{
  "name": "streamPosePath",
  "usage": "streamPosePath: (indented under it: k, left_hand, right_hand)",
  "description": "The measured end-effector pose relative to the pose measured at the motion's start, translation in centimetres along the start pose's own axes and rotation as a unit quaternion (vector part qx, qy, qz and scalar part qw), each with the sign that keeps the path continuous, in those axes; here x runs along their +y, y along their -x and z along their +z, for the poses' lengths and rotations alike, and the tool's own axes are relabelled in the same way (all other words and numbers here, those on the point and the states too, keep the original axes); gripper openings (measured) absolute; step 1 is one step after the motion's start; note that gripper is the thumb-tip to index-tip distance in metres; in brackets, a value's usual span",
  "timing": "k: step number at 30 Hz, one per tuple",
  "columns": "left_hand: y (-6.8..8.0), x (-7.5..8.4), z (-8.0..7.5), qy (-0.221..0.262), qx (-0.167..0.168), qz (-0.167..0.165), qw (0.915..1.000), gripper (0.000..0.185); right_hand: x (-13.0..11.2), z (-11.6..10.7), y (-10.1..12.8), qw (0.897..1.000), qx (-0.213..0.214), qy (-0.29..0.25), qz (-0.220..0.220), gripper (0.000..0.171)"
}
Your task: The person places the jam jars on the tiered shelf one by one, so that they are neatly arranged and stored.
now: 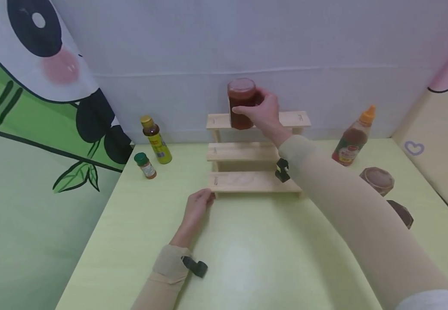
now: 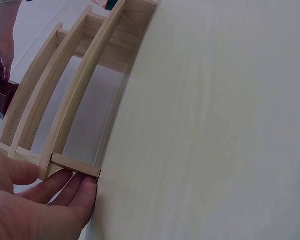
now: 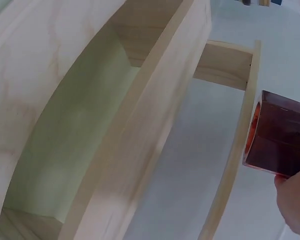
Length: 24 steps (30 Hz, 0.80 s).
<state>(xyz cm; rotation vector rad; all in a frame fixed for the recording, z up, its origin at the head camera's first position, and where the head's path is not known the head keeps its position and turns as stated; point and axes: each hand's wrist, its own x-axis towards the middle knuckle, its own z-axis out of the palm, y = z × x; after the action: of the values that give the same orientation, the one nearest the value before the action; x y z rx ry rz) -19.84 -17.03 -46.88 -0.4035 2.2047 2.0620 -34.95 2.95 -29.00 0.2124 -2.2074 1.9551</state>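
Your left hand (image 1: 198, 207) pinches the wooden rack (image 1: 247, 182) low down, likely steadying it while your right hand (image 1: 266, 113) grips the jar (image 1: 241, 100) beside its top tier.

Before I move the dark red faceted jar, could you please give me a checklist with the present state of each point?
1. Right grip holds the dark red faceted jar: ok.
2. Left grip holds the pale wooden three-tier stand: ok, at its front left end.
3. Jar roughly upright: ok.
4. Jar base resting on the top shelf: cannot tell, contact is unclear.
5. Beige right sleeve clear of the orange-capped red sauce bottle: cannot tell, they look close in the head view.
6. Small green-capped jar apart from the stand: ok.
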Motion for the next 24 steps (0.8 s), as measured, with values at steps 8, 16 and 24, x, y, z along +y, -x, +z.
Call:
streamPosePath:
  k: [8,16,24]
  left_hand:
    - [0.1,0.2,0.1,-0.015,0.002,0.002,0.9999,0.035]
    - [0.3,0.4,0.1,-0.020,0.001,-0.003,0.9998,0.035]
    - [0.6,0.0,0.5,-0.006,-0.002,0.007,1.0000,0.034]
  right_hand:
    - [0.3,0.6,-0.5,1.000,-0.010,-0.006,-0.013,0.063]
    - [0.3,1.0,-0.7,0.999,-0.024,0.003,-0.030,0.065]
    - [0.4,1.2,-0.4,0.999,-0.044,0.014,-0.029,0.068]
